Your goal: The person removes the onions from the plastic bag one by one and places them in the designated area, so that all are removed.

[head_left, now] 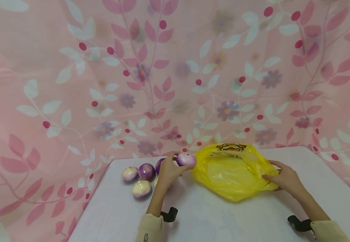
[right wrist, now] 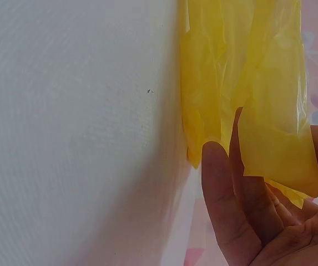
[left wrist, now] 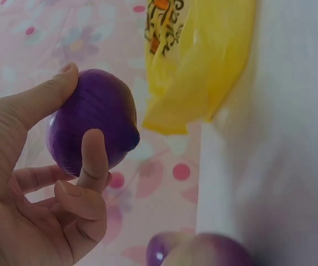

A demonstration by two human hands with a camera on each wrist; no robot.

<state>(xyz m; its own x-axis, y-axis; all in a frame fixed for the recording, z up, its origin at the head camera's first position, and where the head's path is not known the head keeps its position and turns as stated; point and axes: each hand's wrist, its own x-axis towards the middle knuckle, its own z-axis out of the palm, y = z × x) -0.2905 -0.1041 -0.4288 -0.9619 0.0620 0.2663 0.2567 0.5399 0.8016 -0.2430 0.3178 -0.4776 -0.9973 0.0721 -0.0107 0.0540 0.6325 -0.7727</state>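
Note:
My left hand [head_left: 169, 171] pinches a purple-and-white turnip [head_left: 186, 160] between thumb and fingers, above the table by the left edge of a yellow plastic bag [head_left: 232, 190]. In the left wrist view the held turnip [left wrist: 92, 119] shows its deep purple side and a dark pointed tip. The right hand [head_left: 286, 179] grips the bag's right edge, its thumb on the near side. Facing me, the bag's mouth is spread wide. Thin yellow plastic [right wrist: 275, 127] hangs between the right hand's fingers and thumb in the right wrist view.
Several more glossy turnips lie grouped at the table's left, among them a purple one [head_left: 146, 171] and a cream one [head_left: 141, 189]; the left hand partly hides others. The white-covered table [head_left: 217, 222] ends against a pink floral curtain [head_left: 175, 84].

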